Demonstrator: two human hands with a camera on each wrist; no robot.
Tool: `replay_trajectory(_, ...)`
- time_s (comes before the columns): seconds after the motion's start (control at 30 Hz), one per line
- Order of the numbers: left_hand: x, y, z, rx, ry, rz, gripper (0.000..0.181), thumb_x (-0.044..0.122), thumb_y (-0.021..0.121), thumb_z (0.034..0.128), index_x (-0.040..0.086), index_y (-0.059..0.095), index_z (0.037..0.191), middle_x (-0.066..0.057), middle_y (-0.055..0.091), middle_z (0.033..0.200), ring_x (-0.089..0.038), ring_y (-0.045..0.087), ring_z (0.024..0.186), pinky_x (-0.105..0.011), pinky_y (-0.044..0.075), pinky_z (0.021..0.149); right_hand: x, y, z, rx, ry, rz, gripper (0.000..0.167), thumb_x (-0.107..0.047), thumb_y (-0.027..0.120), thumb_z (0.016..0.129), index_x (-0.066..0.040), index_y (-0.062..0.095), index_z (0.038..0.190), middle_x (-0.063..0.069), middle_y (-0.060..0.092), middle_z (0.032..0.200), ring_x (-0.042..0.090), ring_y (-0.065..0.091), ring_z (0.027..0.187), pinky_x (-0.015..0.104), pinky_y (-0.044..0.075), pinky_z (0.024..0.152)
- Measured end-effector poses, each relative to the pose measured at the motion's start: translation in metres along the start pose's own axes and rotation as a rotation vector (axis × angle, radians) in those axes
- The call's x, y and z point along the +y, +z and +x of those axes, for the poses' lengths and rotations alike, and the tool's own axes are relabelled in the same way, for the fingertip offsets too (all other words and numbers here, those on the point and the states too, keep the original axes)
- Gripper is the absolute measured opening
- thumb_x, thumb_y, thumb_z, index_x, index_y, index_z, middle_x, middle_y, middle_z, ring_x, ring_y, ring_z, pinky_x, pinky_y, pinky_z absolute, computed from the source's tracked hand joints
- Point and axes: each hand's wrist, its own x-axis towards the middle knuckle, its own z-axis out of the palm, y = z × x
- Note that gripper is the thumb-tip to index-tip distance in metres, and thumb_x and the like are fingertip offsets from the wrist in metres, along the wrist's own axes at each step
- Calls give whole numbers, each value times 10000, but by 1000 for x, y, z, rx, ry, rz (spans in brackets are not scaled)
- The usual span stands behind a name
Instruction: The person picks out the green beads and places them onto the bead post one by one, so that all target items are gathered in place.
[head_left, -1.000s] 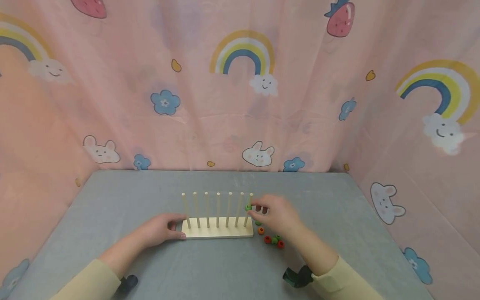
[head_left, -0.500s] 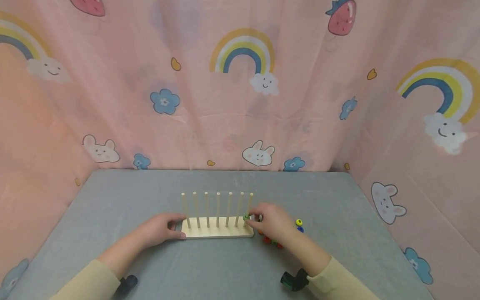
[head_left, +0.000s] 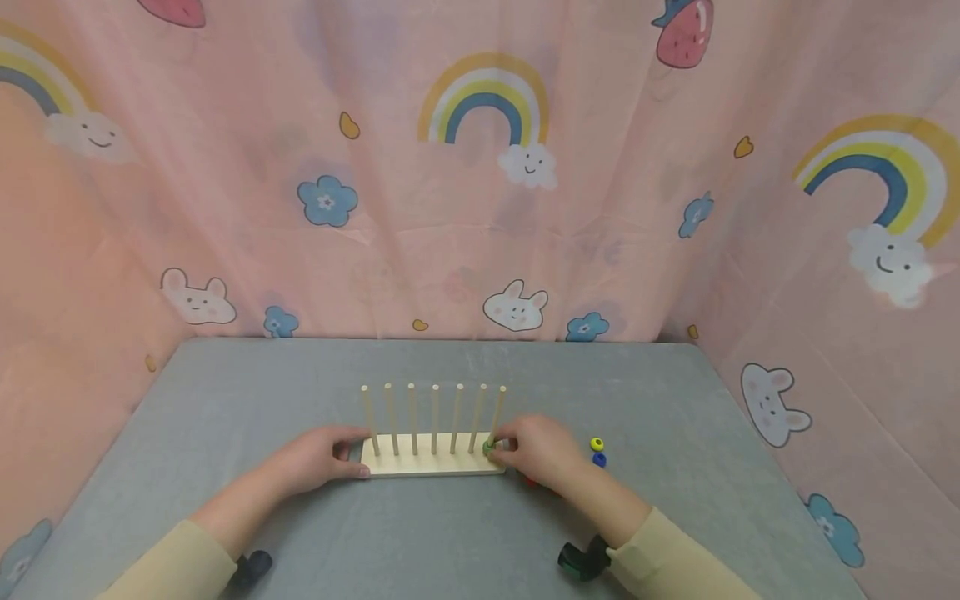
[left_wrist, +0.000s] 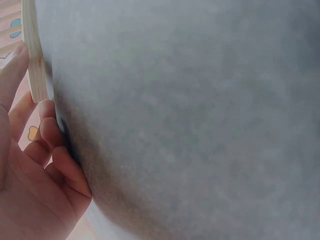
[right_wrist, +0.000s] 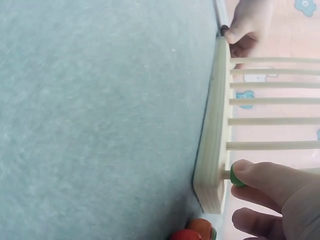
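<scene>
A pale wooden peg board stands on the table, with a row of several upright pegs. At its left end my left hand grips the base between thumb and fingers; the left wrist view shows fingertips against the board's end. My right hand pinches a green bead between thumb and index finger. That bead is threaded on the rightmost peg, low down, with a short bit of peg visible between it and the base. Its other side is hidden by the fingers.
Beyond my right wrist lie a yellow bead and a blue bead. Red and orange beads sit close to the board's right end, mostly hidden under my right hand in the head view. A patterned pink curtain backs the table.
My right hand has lowered the green bead from near the top of the rightmost peg to just above the base. The left hand has kept its grip on the board.
</scene>
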Motion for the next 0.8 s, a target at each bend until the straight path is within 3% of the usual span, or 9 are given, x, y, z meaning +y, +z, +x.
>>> replay_trajectory(0.27, 0, 0, -1, 2, 3, 1, 592, 367, 834, 787, 110, 662, 1291, 8, 487, 728, -144, 437, 681, -326, 329, 617, 3, 5, -1, 14, -41, -41, 196, -360, 758, 867, -232, 783, 1013, -123, 529, 694, 80, 458, 617, 266, 376, 535)
replay_trajectory(0.8, -4, 1, -1, -4, 9, 0, 625, 409, 828, 784, 113, 654, 1306, 10, 490, 720, -138, 435, 663, -314, 326, 592, 8, -9, -9, 1, 17, 67, 279, -339, 739, 896, -223, 760, 1148, -103, 536, 657, 85, 482, 545, 279, 385, 499)
